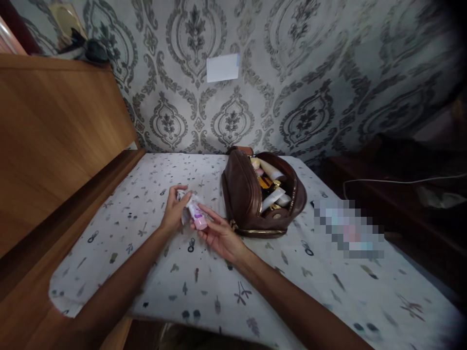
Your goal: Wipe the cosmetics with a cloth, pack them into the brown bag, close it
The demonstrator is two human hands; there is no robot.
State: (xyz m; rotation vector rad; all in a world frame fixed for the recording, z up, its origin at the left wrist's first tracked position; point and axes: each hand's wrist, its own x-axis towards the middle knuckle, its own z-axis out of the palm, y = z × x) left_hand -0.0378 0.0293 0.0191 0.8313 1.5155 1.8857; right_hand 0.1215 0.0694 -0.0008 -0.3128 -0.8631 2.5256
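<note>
A small white tube with purple print and a pink cap is held between my two hands, its cap end tilted down toward me. My left hand is closed around the upper end, where something white and crumpled shows; I cannot make out whether it is a wipe or part of the tube. My right hand grips the tube near the cap, fingers partly behind it. Just right of my hands stands a brown leather bag, unzipped, with several tubes and small packs inside, among them a beige tube and a white sachet.
A white patterned cloth covers the table. On the right lies a blurred-out flat object. A wooden cabinet borders the left side, and the patterned wall rises behind. A white cable runs at the far right.
</note>
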